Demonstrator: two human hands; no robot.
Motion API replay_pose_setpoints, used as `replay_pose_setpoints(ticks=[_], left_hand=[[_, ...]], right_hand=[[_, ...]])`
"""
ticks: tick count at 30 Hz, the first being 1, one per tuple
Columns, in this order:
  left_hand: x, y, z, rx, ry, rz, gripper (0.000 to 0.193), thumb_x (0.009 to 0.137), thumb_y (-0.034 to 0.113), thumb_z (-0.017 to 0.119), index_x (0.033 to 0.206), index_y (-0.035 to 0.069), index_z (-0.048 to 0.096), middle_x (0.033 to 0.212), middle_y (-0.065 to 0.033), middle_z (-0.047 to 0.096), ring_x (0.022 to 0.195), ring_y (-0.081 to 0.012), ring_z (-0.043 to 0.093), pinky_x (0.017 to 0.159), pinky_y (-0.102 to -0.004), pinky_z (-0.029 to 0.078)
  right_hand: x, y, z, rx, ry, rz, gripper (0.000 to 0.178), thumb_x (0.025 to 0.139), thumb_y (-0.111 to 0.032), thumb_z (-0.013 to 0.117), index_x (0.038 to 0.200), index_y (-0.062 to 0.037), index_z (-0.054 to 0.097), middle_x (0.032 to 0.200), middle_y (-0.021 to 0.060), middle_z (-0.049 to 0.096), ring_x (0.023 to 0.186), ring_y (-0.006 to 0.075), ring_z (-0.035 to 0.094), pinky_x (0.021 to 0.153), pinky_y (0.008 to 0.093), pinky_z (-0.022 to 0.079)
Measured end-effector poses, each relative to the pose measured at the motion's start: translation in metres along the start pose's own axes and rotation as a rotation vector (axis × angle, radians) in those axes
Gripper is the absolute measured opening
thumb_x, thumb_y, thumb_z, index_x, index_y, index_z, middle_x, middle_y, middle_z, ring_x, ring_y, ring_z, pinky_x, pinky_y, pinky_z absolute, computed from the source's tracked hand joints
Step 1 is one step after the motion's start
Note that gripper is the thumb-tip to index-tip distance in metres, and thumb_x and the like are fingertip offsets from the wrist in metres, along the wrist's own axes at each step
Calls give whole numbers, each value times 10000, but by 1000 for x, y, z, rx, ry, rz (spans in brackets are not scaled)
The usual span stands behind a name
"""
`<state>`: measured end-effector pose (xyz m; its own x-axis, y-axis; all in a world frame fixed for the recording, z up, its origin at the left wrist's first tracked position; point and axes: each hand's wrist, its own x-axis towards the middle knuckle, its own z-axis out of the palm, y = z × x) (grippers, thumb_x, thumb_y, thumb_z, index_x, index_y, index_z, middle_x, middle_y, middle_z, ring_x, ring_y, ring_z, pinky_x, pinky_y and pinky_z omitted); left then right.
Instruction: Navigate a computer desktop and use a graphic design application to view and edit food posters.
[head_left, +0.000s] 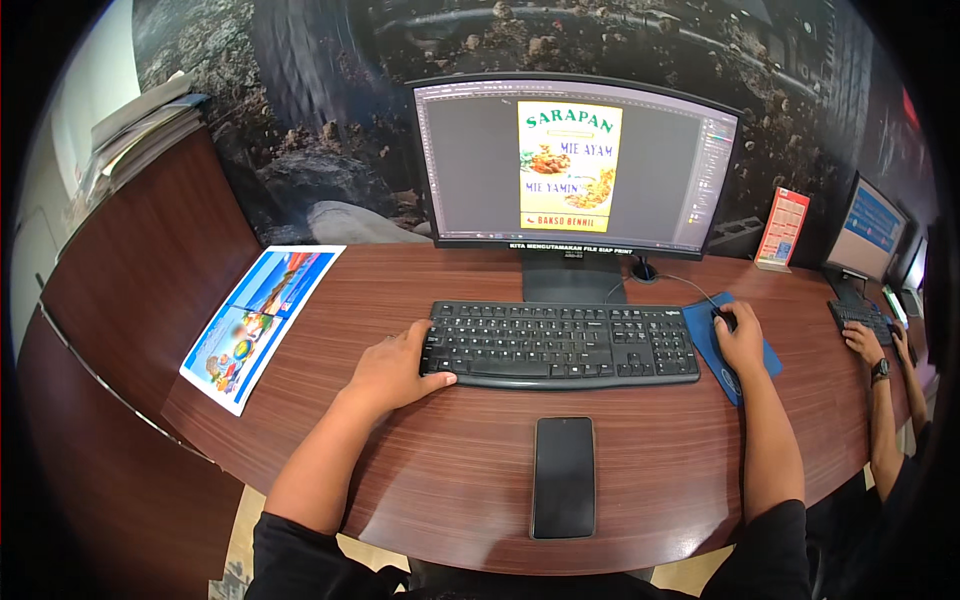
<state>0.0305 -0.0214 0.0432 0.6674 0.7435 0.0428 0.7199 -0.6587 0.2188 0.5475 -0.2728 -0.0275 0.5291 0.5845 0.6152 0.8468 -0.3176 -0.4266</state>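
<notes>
My left hand (pixel 392 368) rests at the left end of a black keyboard (pixel 560 345), fingers stretched over its edge keys and thumb along the front corner. On the blue mouse pad (pixel 707 340), my right hand (pixel 741 338) is wrapped round a dark computer mouse (pixel 727 318), which it mostly covers. Behind the keyboard stands a monitor (pixel 470 170) displaying a yellow food poster design in an editing window. A smartphone (pixel 564 478) with a dark screen lies face up in front of the keyboard.
Printed colour sheets (pixel 262 325) lie on the desk at the left, beside a wooden partition (pixel 130 250) with stacked papers (pixel 145 135) on top. A red stand-up card (pixel 783 228) stands back right. Farther right, another person's hands (pixel 862 341) are at a second keyboard (pixel 852 317) and monitor (pixel 866 230).
</notes>
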Motion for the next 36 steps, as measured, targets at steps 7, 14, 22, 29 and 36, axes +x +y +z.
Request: replay_pose_setpoints(ticks=[7,14,22,29,36], left_hand=[[-3,1,-1,10,1,-7,906,852,576,795,1485,27,451,1335,-269,672,1190,-440,673,1004,-516,535],[-1,-1,2,-6,36,9,867,840,563,811,1455,45,486,1243,-283,702,1153,-460,682,977,-523,542],[-2,-2,1,9,37,13,866,841,562,809,1453,41,486,1243,-285,699,1153,-456,682,976,-525,541],[-2,0,2,22,36,27,869,852,566,796,1465,33,487,1273,-291,685,1183,-450,670,993,-525,530],[-3,-1,3,24,53,33,866,850,566,798,1465,36,494,1300,-283,679,1193,-448,666,1006,-518,528]], right_hand=[[3,0,4,3,25,-13,224,872,-92,748,1073,-10,691,1114,174,691,1068,390,677,939,435,536],[2,-6,2,4,17,14,212,875,-92,748,1061,-7,694,1112,178,692,1064,390,679,944,435,537],[2,-9,3,-9,30,23,252,878,-113,750,1107,-29,684,1141,173,688,1085,398,671,942,450,536],[1,-5,1,-14,-9,41,245,883,-125,740,1104,-36,682,1148,165,692,1105,401,663,956,467,523],[2,-6,0,-8,-24,47,253,850,-91,719,1091,-27,676,1131,160,694,1098,385,669,947,453,529]])
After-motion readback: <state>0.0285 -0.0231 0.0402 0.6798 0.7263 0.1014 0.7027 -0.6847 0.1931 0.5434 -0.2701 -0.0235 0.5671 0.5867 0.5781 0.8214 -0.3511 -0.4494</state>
